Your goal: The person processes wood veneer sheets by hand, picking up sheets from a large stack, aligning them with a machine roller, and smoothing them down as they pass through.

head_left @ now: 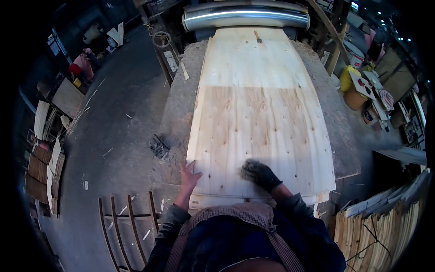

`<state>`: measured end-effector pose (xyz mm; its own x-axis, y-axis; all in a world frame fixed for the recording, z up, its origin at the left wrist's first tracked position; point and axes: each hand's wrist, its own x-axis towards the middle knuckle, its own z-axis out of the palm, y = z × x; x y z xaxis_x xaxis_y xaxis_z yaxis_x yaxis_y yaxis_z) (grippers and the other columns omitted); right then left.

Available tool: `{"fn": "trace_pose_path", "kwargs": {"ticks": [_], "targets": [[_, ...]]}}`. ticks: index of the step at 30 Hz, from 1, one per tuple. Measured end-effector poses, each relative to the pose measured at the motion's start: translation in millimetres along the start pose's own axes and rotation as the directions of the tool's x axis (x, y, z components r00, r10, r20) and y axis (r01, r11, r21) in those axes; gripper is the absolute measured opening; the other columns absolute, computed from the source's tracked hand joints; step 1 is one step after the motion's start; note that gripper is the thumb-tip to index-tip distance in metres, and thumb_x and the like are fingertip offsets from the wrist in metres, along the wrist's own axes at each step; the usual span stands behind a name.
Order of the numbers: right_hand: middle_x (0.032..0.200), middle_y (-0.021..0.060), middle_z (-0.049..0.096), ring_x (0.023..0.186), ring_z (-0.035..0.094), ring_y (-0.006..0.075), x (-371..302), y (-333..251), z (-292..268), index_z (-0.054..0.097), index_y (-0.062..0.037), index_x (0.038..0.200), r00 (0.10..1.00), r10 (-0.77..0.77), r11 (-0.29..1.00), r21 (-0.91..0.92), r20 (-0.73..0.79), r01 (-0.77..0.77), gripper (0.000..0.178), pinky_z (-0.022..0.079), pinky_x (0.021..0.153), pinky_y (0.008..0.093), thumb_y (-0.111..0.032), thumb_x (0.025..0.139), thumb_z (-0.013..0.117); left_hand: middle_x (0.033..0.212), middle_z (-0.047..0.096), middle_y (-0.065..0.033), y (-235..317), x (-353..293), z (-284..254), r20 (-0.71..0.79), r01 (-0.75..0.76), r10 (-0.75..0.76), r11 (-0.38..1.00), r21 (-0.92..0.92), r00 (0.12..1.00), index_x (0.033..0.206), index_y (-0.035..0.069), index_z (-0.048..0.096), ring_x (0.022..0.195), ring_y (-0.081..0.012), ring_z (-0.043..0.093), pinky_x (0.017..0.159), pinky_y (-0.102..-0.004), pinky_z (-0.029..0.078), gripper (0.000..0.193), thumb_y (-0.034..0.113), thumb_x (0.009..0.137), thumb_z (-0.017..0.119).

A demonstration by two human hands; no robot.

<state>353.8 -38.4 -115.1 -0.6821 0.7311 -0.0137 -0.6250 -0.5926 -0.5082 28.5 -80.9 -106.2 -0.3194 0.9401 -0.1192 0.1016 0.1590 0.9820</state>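
Observation:
Pale wood veneer sheets point(260, 122) with dark knots lie in front of me on a worn table. My bare left hand point(189, 176) is at the near left edge of the top sheet, its fingers apart and nothing in them. A dark, dirty work glove covers my right hand point(259, 173), which rests over the near middle of the sheet. Its fingers are stretched out and slightly blurred, with nothing visible in them. To the left, a crumpled dark glove point(159, 146) lies on the table.
A shiny metal roller point(247, 19) spans the table's point(181, 102) far end, where the veneer reaches it. A slatted metal frame point(130, 217) stands at lower left. Stacked veneer point(385, 226) is at lower right. A yellow bag point(347, 78) and buckets are at far right.

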Motion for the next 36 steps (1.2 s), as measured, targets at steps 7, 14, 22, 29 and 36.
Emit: {"fn": "trace_pose_path", "kwargs": {"ticks": [7,14,22,29,36], "targets": [[0.117,0.0205,0.050,0.108,0.050,0.0343,-71.3,33.5,59.5,0.041,-0.0006,0.120,0.927,0.231,0.973,0.084,-0.297,-0.215,0.034,0.041,0.094,0.0440,-0.018,0.091,0.044,0.112,0.056,-0.0140,89.9,-18.6,0.9,0.167,0.015,0.016,0.984,-0.180,0.986,0.121,-0.003,0.045,0.099,-0.0164,0.053,0.083,-0.0259,0.044,0.050,-0.012,0.073,0.053],[0.091,0.0115,0.062,0.083,0.060,0.0233,-111.8,42.3,41.1,0.055,-0.0002,0.103,0.903,0.255,0.942,0.299,-0.345,-0.152,0.035,0.049,0.078,0.0364,-0.032,0.090,0.048,0.104,0.061,-0.0141,148.6,-26.6,2.1,0.223,0.063,0.033,0.909,-0.411,0.974,0.128,-0.001,0.040,0.087,-0.0155,0.059,0.078,-0.0253,0.047,0.053,-0.013,0.076,0.048],[0.081,0.0116,0.060,0.079,0.060,0.0236,-97.7,34.1,28.1,0.055,-0.0014,0.099,0.747,-0.166,0.955,-0.295,-0.644,-0.042,0.028,0.051,0.074,0.0344,-0.027,0.088,0.053,0.113,0.055,-0.0189,105.6,-6.9,-13.3,0.186,-0.035,0.042,0.999,-0.040,0.982,0.129,-0.001,0.036,0.101,-0.0234,0.055,0.086,-0.0304,0.044,0.056,-0.001,0.077,0.055],[0.088,0.0164,0.058,0.082,0.061,0.0304,-6.4,-44.3,17.9,0.050,-0.0016,0.110,0.742,-0.032,0.994,-0.100,-0.670,-0.048,0.030,0.051,0.078,0.0433,-0.024,0.090,0.048,0.139,0.024,-0.0217,10.2,-9.8,2.9,0.044,-0.049,0.021,0.502,0.864,0.999,0.134,0.000,0.027,0.129,-0.0341,0.023,0.104,-0.0430,0.022,0.087,0.034,0.067,0.070],[0.122,0.0225,0.046,0.112,0.047,0.0364,73.4,-93.0,-48.1,0.046,-0.0019,0.112,0.917,-0.379,0.917,0.084,-0.125,0.390,0.026,0.040,0.094,0.0485,-0.015,0.091,0.040,0.142,0.017,-0.0210,24.2,-9.6,6.6,-0.008,0.019,-0.021,0.594,0.804,1.000,0.135,-0.002,0.021,0.131,-0.0346,0.016,0.106,-0.0452,0.017,0.097,0.037,0.063,0.072]]}}
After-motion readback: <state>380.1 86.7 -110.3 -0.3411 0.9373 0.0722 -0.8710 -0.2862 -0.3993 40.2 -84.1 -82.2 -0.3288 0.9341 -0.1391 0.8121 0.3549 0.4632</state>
